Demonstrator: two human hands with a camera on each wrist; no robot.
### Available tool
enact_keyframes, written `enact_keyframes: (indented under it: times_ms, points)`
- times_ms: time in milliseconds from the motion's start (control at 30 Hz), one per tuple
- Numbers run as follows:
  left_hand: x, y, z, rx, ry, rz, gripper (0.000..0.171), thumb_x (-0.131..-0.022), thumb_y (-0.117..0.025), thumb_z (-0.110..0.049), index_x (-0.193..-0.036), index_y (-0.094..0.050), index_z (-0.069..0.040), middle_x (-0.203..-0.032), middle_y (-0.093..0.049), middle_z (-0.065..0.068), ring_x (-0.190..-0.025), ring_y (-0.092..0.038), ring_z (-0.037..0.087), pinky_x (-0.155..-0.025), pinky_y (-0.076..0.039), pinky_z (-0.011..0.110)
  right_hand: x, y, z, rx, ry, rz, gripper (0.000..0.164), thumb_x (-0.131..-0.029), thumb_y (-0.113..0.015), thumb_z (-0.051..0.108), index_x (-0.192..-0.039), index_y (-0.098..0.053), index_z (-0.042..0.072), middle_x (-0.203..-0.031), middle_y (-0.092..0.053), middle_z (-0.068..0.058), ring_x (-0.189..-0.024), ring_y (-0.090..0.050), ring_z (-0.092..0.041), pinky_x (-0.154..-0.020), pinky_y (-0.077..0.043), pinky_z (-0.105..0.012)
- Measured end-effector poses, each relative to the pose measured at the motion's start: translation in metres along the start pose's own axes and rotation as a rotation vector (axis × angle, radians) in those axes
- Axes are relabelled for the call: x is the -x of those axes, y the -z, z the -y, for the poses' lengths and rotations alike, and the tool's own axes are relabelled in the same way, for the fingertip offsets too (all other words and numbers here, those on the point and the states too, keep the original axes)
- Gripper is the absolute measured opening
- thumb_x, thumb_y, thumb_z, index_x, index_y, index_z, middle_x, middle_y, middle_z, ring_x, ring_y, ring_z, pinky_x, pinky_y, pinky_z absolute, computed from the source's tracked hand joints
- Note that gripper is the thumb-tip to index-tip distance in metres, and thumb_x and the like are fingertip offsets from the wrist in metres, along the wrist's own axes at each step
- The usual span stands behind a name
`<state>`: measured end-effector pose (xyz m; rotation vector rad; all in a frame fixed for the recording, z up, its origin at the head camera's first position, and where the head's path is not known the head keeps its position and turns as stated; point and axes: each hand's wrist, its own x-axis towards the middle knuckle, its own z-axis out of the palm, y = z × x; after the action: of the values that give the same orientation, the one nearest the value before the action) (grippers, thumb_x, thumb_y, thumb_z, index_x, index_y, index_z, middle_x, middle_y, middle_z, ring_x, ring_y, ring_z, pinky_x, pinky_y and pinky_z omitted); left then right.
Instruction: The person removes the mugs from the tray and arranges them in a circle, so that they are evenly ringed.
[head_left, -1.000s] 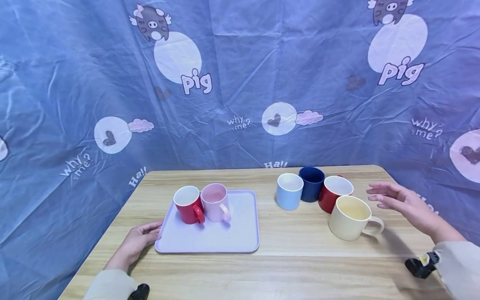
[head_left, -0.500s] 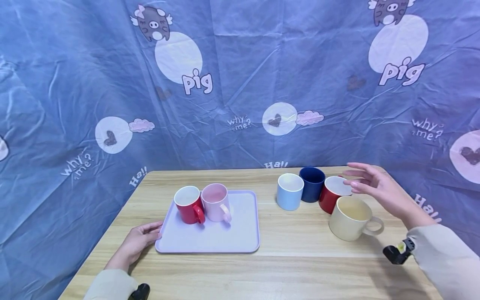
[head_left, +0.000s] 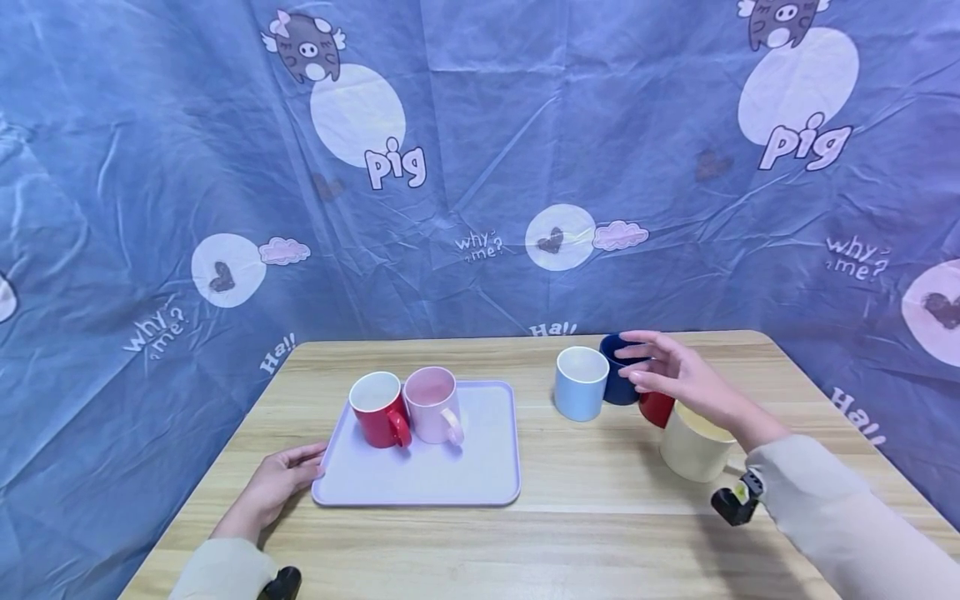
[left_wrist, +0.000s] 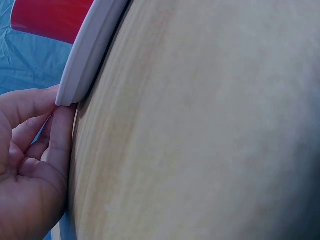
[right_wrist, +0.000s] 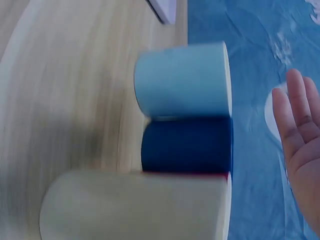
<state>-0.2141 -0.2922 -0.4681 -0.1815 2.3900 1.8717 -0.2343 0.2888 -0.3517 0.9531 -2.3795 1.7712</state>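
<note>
At the left edge of the lilac tray, my left hand pinches the rim; the left wrist view shows the thumb and a finger at the rim's corner. A red mug and a pink mug stand upright on the tray. My right hand hovers over the right-hand mugs with its fingers spread, holding nothing. Beneath it are a dark blue mug, a second red mug mostly hidden, and a cream mug. A light blue mug stands left of its fingertips.
The wooden table reaches back to a blue patterned cloth hanging behind it. A strip of bare wood separates the tray from the light blue mug. The right-hand mugs stand close together.
My right hand has swept left from beside the cream mug, over the red mug, to the dark blue mug. The left hand, tray and mugs have stayed in place.
</note>
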Motion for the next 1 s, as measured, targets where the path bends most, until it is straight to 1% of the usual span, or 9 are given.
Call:
enact_keyframes:
  times_ms: [133,233,300,367,500,567,667,800,1000]
  points:
    - [0.000,0.000,0.000,0.005,-0.003,0.001,0.052,-0.086,-0.062,0.004,-0.132,-0.041,0.018,-0.123,-0.057,0.028,-0.096,-0.061,0.008,-0.083,-0.052,0.023,-0.009,-0.017,-0.002,-0.031,-0.016,0.030,0.050,-0.092,-0.057,-0.003,-0.138,-0.036,-0.006,-0.123,-0.058,-0.005,-0.105,-0.061,-0.023,-0.077,-0.056,-0.033]
    - [0.000,-0.001,0.000,0.010,-0.002,-0.002,0.052,-0.086,-0.062,0.005,-0.132,-0.042,0.018,-0.123,-0.057,0.028,-0.095,-0.061,0.007,-0.083,-0.052,0.023,-0.015,-0.029,-0.005,-0.068,-0.016,0.058,0.053,-0.091,-0.058,-0.004,-0.136,-0.032,-0.013,-0.123,-0.055,-0.020,-0.104,-0.062,-0.022,-0.079,-0.056,-0.031]
    - [0.000,-0.001,-0.001,0.013,-0.001,-0.006,0.052,-0.085,-0.062,0.005,-0.132,-0.043,0.018,-0.123,-0.057,0.028,-0.095,-0.061,0.007,-0.083,-0.052,0.023,-0.019,-0.036,-0.007,-0.080,-0.018,0.079,0.054,-0.091,-0.059,-0.004,-0.136,-0.032,-0.014,-0.124,-0.050,-0.032,-0.103,-0.062,-0.023,-0.081,-0.055,-0.031]
    - [0.000,-0.002,-0.001,0.011,0.000,-0.005,0.052,-0.086,-0.062,0.005,-0.132,-0.042,0.018,-0.123,-0.057,0.027,-0.094,-0.061,0.006,-0.083,-0.052,0.022,-0.022,-0.044,-0.009,-0.073,-0.028,0.095,0.055,-0.091,-0.060,-0.002,-0.137,-0.032,-0.014,-0.124,-0.048,-0.037,-0.103,-0.062,-0.025,-0.081,-0.055,-0.030]
    - [0.001,-0.002,-0.001,0.007,-0.008,-0.001,0.052,-0.086,-0.062,0.005,-0.132,-0.042,0.018,-0.123,-0.056,0.029,-0.096,-0.061,0.007,-0.083,-0.052,0.023,-0.027,-0.060,-0.014,-0.044,-0.048,0.117,0.054,-0.090,-0.063,0.002,-0.137,-0.037,-0.010,-0.123,-0.052,-0.031,-0.104,-0.060,-0.035,-0.081,-0.055,-0.031]
    - [0.002,-0.002,-0.002,0.006,-0.006,-0.001,0.052,-0.086,-0.062,0.005,-0.132,-0.041,0.019,-0.123,-0.056,0.029,-0.096,-0.061,0.008,-0.084,-0.052,0.024,-0.030,-0.068,-0.016,-0.044,-0.059,0.126,0.053,-0.090,-0.064,0.003,-0.136,-0.039,-0.008,-0.121,-0.055,-0.028,-0.104,-0.060,-0.036,-0.082,-0.055,-0.032]
    - [0.002,-0.003,-0.002,0.009,0.002,-0.005,0.052,-0.086,-0.062,0.006,-0.132,-0.041,0.018,-0.123,-0.056,0.029,-0.096,-0.061,0.008,-0.084,-0.052,0.024,-0.033,-0.080,-0.021,-0.057,-0.071,0.140,0.053,-0.090,-0.065,0.005,-0.136,-0.040,-0.006,-0.120,-0.056,-0.026,-0.102,-0.061,-0.033,-0.081,-0.055,-0.033]
    - [0.001,-0.003,-0.002,0.010,0.003,-0.007,0.052,-0.086,-0.062,0.006,-0.132,-0.041,0.019,-0.122,-0.057,0.028,-0.096,-0.061,0.008,-0.083,-0.053,0.024,-0.037,-0.098,-0.029,-0.086,-0.083,0.154,0.053,-0.089,-0.065,0.005,-0.135,-0.042,-0.006,-0.120,-0.057,-0.026,-0.100,-0.061,-0.032,-0.081,-0.055,-0.033]
    - [0.001,-0.002,-0.002,0.013,0.003,-0.010,0.052,-0.086,-0.061,0.006,-0.132,-0.041,0.018,-0.123,-0.057,0.028,-0.095,-0.061,0.008,-0.084,-0.052,0.024,-0.043,-0.127,-0.042,-0.081,-0.042,0.157,0.050,-0.088,-0.066,0.003,-0.132,-0.045,-0.007,-0.116,-0.058,-0.030,-0.097,-0.061,-0.039,-0.082,-0.054,-0.030]
